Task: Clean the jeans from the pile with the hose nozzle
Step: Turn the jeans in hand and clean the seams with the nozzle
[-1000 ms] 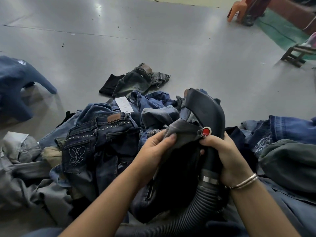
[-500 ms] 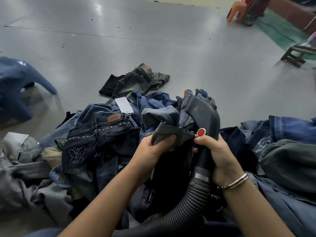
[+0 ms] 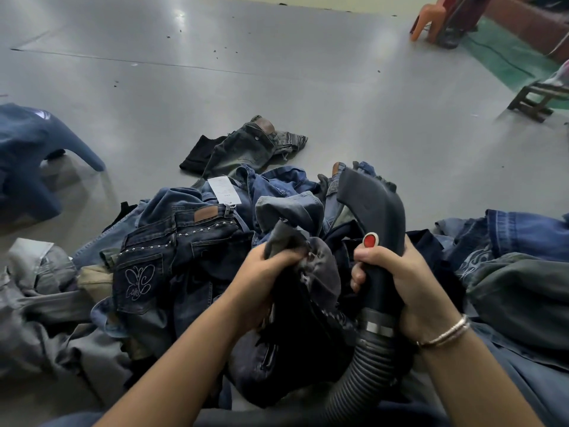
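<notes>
Jeans [image 3: 311, 272], dark w/ grey faded patches, bunched in front of the person at near edge of the pile [image 3: 191, 241] on the floor [image 3: 277, 87]. Left hand [image 3: 261, 278] = grip curled tight round a wad of the fabric; right hand [image 3: 409, 282] = grip wrapped round the hose nozzle [image 3: 374, 211], thumb just below its red button [image 3: 370, 240]. Nozzle sits just right of the held jeans, mouth pointing away. Ribbed hose [image 3: 363, 377] runs down toward bottom edge. Around: studded dark pair w/ butterfly stitching [image 3: 138, 280] left of the grip; white paper tag [image 3: 224, 189], print too small to read; separate pair [image 3: 246, 146] lying apart on the floor; blue stool [image 3: 27, 155] at left; orange chair [image 3: 429, 18] far right corner.
</notes>
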